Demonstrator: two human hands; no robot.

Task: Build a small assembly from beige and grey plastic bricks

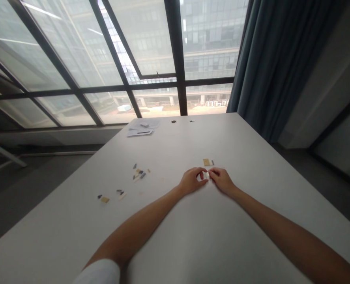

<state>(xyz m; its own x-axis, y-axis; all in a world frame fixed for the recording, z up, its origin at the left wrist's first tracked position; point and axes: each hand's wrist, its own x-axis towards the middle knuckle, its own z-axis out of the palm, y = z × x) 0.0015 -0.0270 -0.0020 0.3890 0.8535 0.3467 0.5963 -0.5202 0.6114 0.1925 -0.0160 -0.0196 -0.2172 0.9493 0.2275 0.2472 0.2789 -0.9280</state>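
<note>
Over the white table [175,154], my two hands meet at a small whitish piece [206,176], too small and blurred to name. My left hand [192,181] curls its thumb and fingers round the piece's left side, gripping it. From the right, the fingertips of my right hand [222,180] pinch the same piece. Just beyond my hands lie a flat tan studded plate [206,162] and a small grey piece [212,162]. The fingers partly hide the held piece.
To the left lie a group of grey, tan and whitish pieces [139,174], a tan piece [105,199] and some dark and pale pieces [120,193]. Papers [141,127] and a round dark table hole [173,121] are at the far edge. Windows and a blue curtain [269,63] stand behind.
</note>
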